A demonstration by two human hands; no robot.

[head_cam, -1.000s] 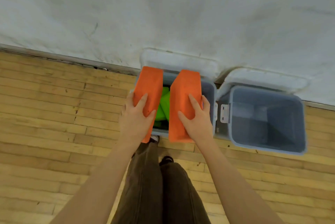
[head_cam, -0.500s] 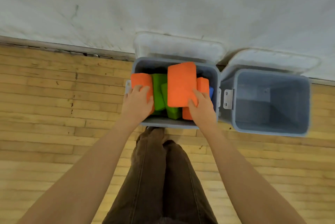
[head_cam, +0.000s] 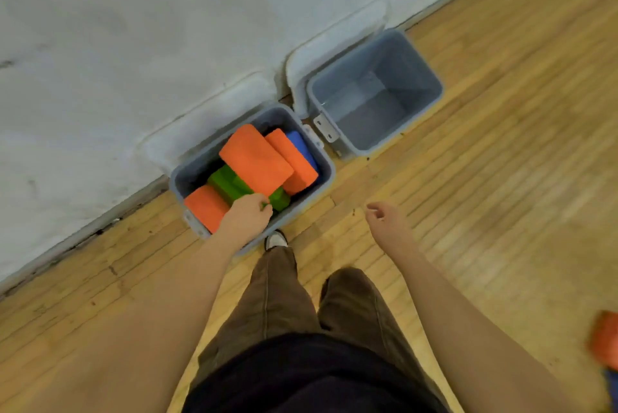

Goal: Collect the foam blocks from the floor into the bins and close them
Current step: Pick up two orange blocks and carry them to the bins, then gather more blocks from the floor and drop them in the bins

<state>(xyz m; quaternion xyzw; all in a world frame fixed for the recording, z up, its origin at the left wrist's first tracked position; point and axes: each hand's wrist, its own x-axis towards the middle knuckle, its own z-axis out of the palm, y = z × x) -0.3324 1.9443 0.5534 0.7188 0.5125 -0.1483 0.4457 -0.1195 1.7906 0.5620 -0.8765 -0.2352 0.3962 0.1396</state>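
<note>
Wooden floorboards (head_cam: 485, 178) run under everything, meeting a pale grey wall (head_cam: 133, 28) along a dark skirting line. Taking the full bin (head_cam: 326, 175) as my landmark: it stands against that wall, its white lid (head_cam: 207, 111) tipped back and leaning on the wall behind it. Just beside it on the right, nearly touching at the latches, stands the empty bin (head_cam: 431, 105), its own lid (head_cam: 334, 41) also open against the wall.

Inside the full bin, a large orange block (head_cam: 255, 160) lies across the top, resting on the others. A second orange block (head_cam: 296, 162) lies just right of it, with a blue block (head_cam: 301, 147) wedged against the bin's right wall. Green blocks (head_cam: 230, 183) sit beneath the large orange one, and a third orange block (head_cam: 205, 207) fills the near left corner.

My left hand (head_cam: 247, 215) reaches over the bin's near rim, fingers curled down onto a green block; whether they actually grip it I cannot tell. My right hand (head_cam: 384, 218) hangs above the floor to the right of the bin, fingers loosely curled and holding nothing. My brown trousers (head_cam: 277, 295) and a white shoe toe (head_cam: 276, 240) are just in front of the bin.

Well away from the bin, at the far right edge near me, a blurred loose orange block (head_cam: 605, 339) lies on the floor.
</note>
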